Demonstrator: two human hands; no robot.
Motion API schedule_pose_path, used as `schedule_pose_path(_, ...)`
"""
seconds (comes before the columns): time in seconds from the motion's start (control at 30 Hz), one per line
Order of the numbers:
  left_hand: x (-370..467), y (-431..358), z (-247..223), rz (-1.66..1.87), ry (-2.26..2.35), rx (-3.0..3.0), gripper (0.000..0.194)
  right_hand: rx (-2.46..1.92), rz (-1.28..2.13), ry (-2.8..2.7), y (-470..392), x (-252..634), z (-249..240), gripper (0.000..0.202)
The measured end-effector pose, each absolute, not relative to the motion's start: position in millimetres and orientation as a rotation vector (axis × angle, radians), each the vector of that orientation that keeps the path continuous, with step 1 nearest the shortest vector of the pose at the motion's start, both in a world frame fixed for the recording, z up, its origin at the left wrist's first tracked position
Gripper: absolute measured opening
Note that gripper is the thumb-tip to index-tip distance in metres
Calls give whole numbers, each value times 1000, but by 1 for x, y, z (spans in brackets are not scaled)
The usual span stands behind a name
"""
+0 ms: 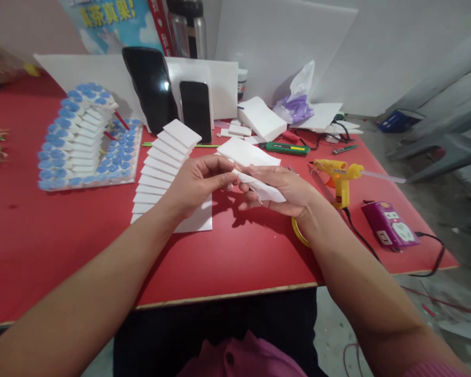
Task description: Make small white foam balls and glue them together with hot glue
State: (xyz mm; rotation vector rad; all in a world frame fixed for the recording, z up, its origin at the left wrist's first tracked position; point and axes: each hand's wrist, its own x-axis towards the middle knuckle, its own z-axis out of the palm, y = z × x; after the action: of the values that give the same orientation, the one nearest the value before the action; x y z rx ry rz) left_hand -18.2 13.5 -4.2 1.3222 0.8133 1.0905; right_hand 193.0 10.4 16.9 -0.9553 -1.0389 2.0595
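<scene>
A thin white strip that looks like tissue paper (265,189) is between my hands, above the red table. My left hand (194,186) pinches its left end with thumb and fingertips. The rest lies across the fingers of my right hand (286,189), whose thumb presses on it from above. Just beyond and left of my left hand, white foam-board pieces form a fanned staircase (163,161) on a white base. Behind my right hand lies a flat white sheet (249,152). A yellow tape roll (298,234) is partly hidden under my right wrist.
At left stands a stair model (88,141) covered in blue and white rolled pieces. Two phones (196,111) lean on a white board. To the right are a green utility knife (286,148), a yellow glue gun (339,178) and a purple power strip (390,224) with cords.
</scene>
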Motion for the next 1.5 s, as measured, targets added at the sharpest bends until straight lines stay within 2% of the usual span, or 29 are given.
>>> schedule_pose_path(0.17,-16,13,-2,1078,806,1335,18,-876,2009,-1114,13,195,13,35)
schedule_pose_path(0.33,-15,13,-3,1101,831,1309,18,-952,1700,-1313,11,189,7,44)
schedule_pose_path(0.5,-14,12,-4,1092,827,1302,17,-1168,1147,-1614,4,181,8,24)
schedule_pose_path(0.67,-10,10,-4,1159,865,1280,19,-1263,775,-1724,-3,176,5,18)
schedule_pose_path(0.9,-4,6,-8,1319,898,1252,28,-1191,666,-1757,-13,170,8,17)
schedule_pose_path(1.17,-15,9,-3,1189,860,1269,30,-1043,604,-1948,-8,183,12,19)
schedule_pose_path(1.5,-8,8,-3,1201,931,1307,28,-1208,627,-1856,-5,177,1,14)
